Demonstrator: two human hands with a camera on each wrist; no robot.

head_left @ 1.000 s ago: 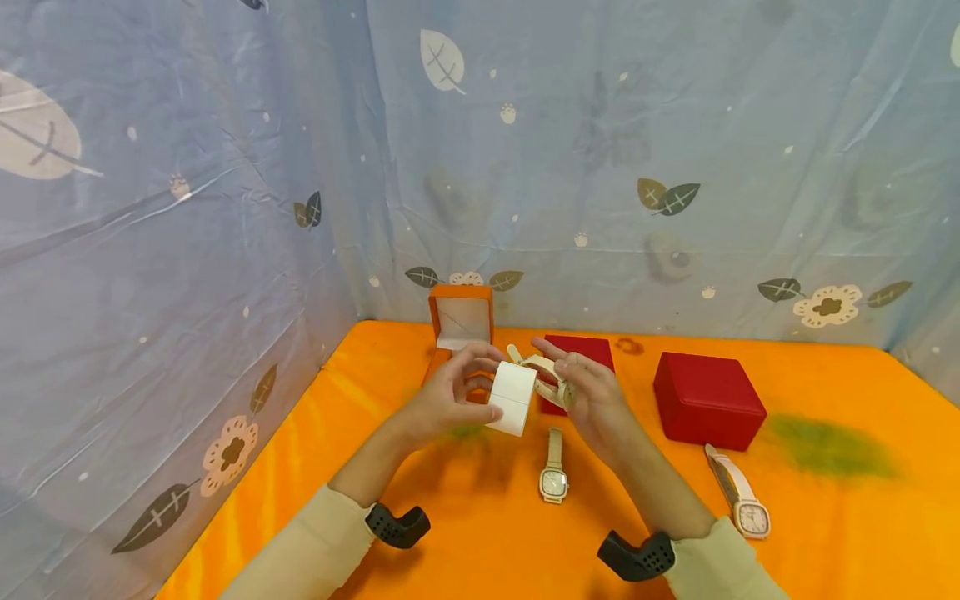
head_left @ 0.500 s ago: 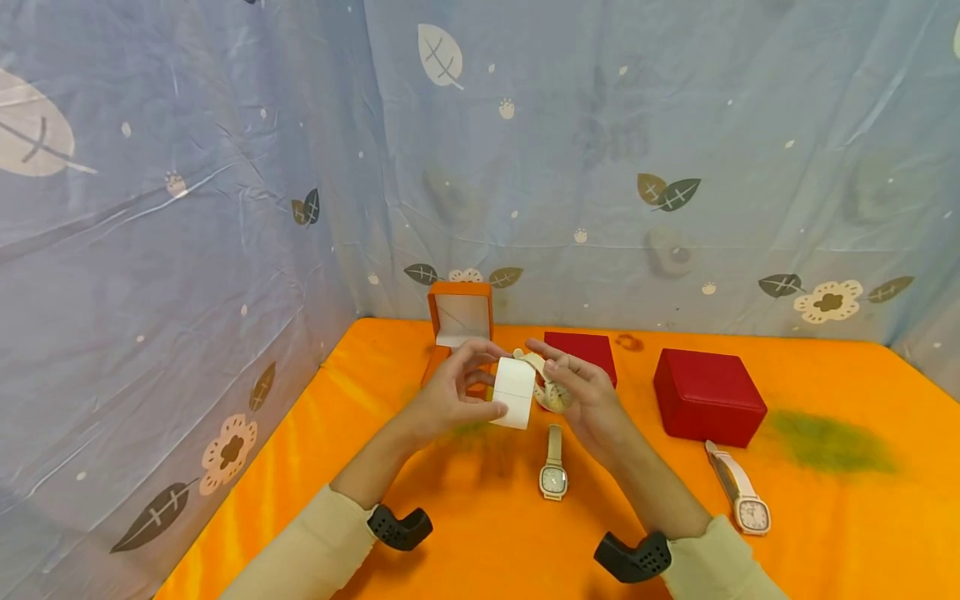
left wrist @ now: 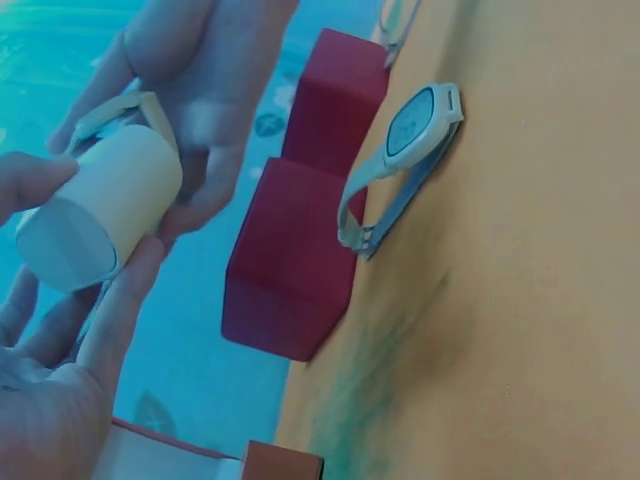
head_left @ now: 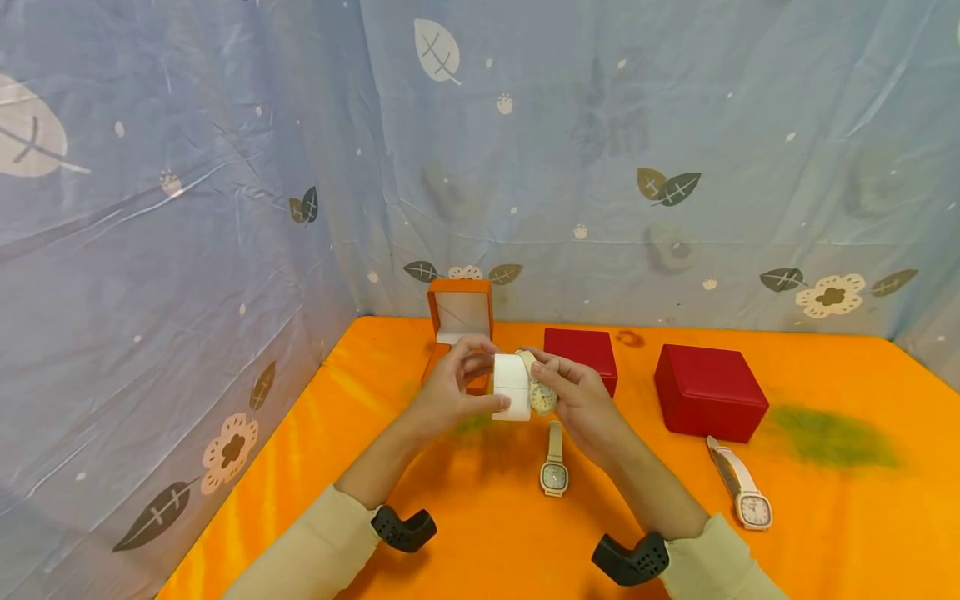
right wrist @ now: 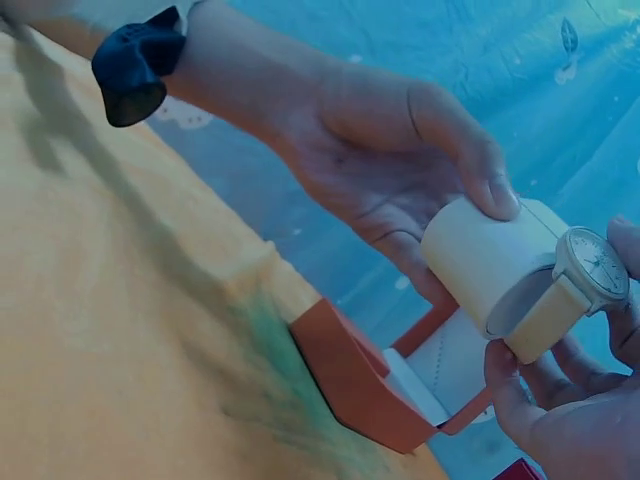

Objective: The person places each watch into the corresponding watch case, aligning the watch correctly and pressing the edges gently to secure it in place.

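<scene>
In the head view my left hand (head_left: 447,395) grips a white cylindrical watch pillow (head_left: 510,392) between thumb and fingers. My right hand (head_left: 583,406) pinches a round-faced watch with a cream strap (head_left: 543,398). The right wrist view shows the watch's dial (right wrist: 597,262) facing outward, its curved strap against the end of the pillow (right wrist: 490,250). From the left wrist side, part of the strap (left wrist: 115,108) arches over the pillow's far end; how far it goes round is hidden. A square-faced watch (head_left: 554,477) lies on the table below the hands.
An orange box (head_left: 461,310) with a white lining stands with its lid up behind the left hand. Two red boxes, one partly behind the right hand (head_left: 581,350) and a larger red box (head_left: 711,392), sit rightward. Another square watch (head_left: 752,508) lies in front of it.
My right hand has moved left and turned the watch, bringing its dial toward the head view and its strap up against the pillow. The left hand has tilted the pillow more upright.
</scene>
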